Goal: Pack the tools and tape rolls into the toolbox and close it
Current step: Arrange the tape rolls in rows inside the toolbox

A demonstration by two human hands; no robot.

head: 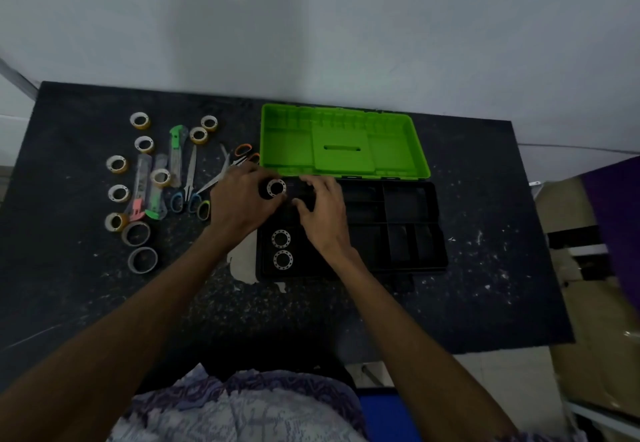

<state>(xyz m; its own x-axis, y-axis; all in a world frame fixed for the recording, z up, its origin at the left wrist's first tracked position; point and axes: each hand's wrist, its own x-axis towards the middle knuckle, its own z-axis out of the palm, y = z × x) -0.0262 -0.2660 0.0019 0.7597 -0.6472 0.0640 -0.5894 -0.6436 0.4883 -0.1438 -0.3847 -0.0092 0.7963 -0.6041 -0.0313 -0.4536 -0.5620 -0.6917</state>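
The toolbox lies open on the dark table: a green lid (398, 151) folded back and a black tray (408, 234) with compartments. Two black tape rolls (282, 249) lie in the tray's left compartment. My left hand (239, 199) grips a third black tape roll (276, 188) over the tray's far left corner. My right hand (320, 209) hovers beside it over the tray, fingers spread and holding nothing. On the table to the left lie several tape rolls (117, 164), utility knives (177, 151) and scissors (188, 182).
The table (485, 296) has a torn pale patch (242, 261) by the tray's left side. Cardboard boxes (595, 355) and a purple object (620, 213) stand off the right edge. A pale wall (311, 26) rises behind the table.
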